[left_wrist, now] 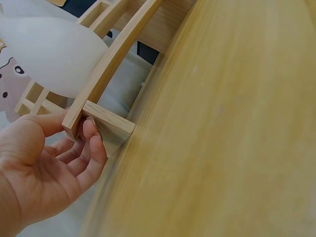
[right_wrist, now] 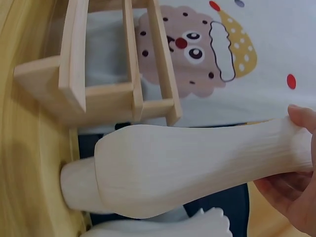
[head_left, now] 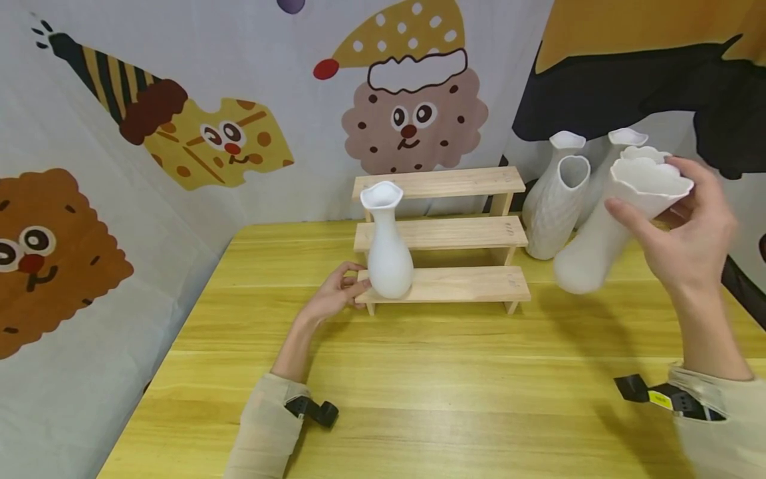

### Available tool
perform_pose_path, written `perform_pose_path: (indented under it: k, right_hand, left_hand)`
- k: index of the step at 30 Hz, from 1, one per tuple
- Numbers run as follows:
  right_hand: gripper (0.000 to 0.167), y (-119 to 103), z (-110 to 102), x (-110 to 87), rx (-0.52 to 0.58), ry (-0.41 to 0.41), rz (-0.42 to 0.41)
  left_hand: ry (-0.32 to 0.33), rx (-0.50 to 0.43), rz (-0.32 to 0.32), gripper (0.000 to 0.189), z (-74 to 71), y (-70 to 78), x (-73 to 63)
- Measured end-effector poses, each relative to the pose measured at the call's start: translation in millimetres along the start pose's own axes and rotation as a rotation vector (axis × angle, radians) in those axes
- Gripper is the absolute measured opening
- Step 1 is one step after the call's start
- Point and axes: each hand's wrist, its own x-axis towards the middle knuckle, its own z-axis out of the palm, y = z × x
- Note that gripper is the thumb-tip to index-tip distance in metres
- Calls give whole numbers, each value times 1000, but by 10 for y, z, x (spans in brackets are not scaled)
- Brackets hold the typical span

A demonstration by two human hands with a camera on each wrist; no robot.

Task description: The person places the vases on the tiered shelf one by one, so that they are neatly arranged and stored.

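A three-step wooden display stand bears a smooth white vase upright on the left of its lowest step. My left hand grips that step's left end, thumb on the top board and fingers curled beneath, as the left wrist view shows. In my right hand is a white vase with a ruffled rim, held by its neck between thumb and fingers. It tilts, base toward the stand, above the table in front of other vases. The right wrist view shows its broad body side on.
Several more white vases, among them a diamond-textured one, stand grouped at the back right beside the stand. Under everything lies a yellow wooden table. A cartoon-printed cloth hangs close behind the stand.
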Motion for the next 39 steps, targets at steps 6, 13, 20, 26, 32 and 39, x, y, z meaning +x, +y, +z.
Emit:
perform_pose_path:
  k: [6, 13, 20, 26, 32, 39]
  right_hand:
    - [71, -131, 111, -16, 49, -45, -40]
    - [71, -266, 230, -70, 102, -99, -47]
    - [72, -351, 352, -123, 155, -142, -118]
    - [73, -444, 476, -171, 214, -183, -159]
    - [76, -511, 611, -210, 249, -210, -199]
    - [79, -593, 735, -270, 242, -267, -201]
  left_hand:
    - [4, 1, 0, 50, -2, -10, 9]
    - [3, 2, 6, 51, -5, -37, 16]
    - [4, 0, 4, 50, -6, -29, 19]
    - [4, -5, 4, 48, -4, -31, 23]
    - [4, 1, 7, 49, -10, -29, 18]
    - [2, 3, 13, 49, -8, -26, 13]
